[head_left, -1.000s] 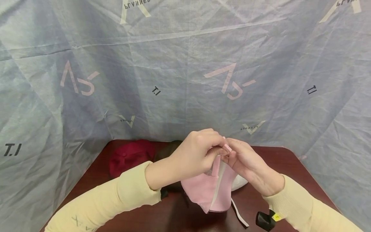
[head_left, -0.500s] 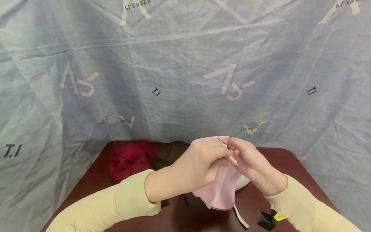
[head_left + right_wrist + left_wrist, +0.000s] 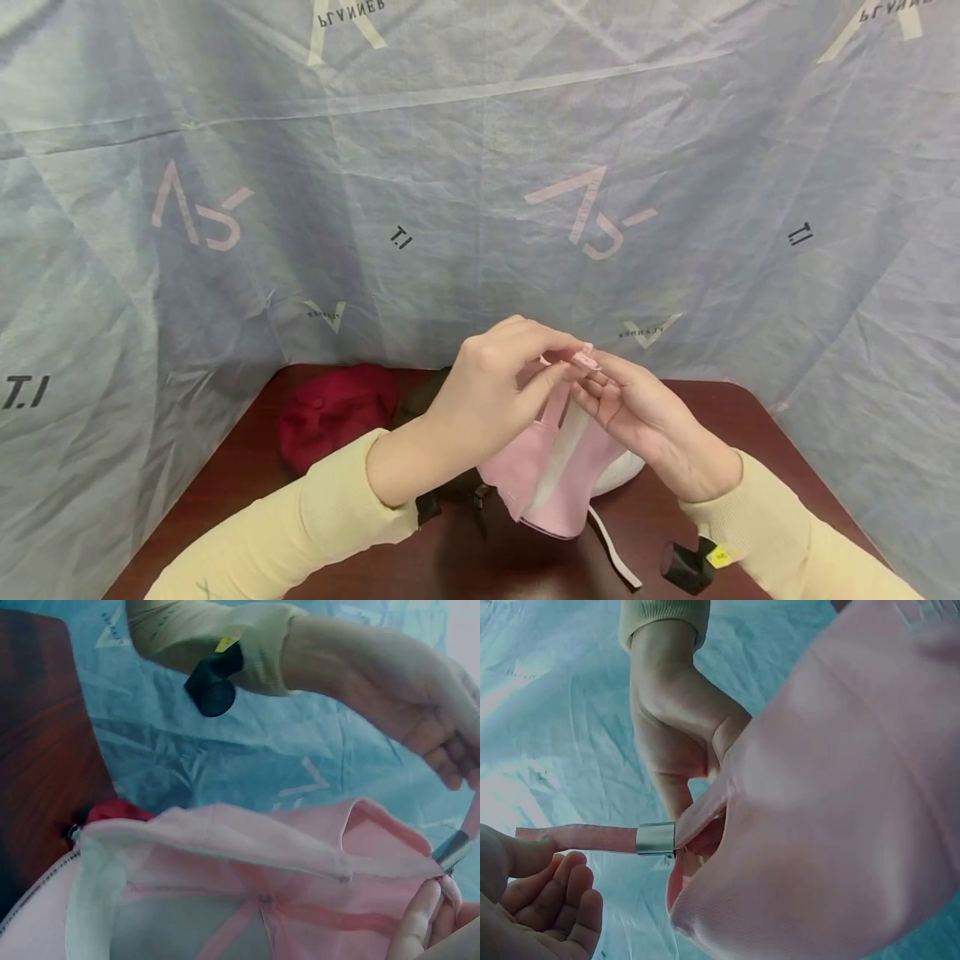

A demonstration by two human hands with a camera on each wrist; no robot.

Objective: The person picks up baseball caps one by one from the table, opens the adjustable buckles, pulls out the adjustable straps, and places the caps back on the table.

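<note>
A pink cap [image 3: 517,467] hangs above the table, gripped by both hands, with its pale inner band showing. At its back opening is a metal strap buckle [image 3: 656,838], which also shows in the right wrist view as a silvery clasp [image 3: 454,850]. My left hand [image 3: 480,392] pinches the free end of the pink strap [image 3: 592,838] that comes out of the buckle. The right hand [image 3: 645,417] holds the cap's back edge beside the buckle, its thumb and fingers partly hidden by the fabric. In the head view, fingers cover the buckle.
On the dark red table [image 3: 712,508], a crimson cap [image 3: 337,417] lies at the back left beside a dark brown cap [image 3: 420,396]. A white hat [image 3: 621,473] sits behind the pink one, and a white strap [image 3: 615,550] trails forward. Grey curtain [image 3: 480,208] surrounds the table.
Half a second ago the cap was tipped up behind the left hand; now it hangs lower again. The left hand has risen slightly, its fingers moving up and left at the strap.
</note>
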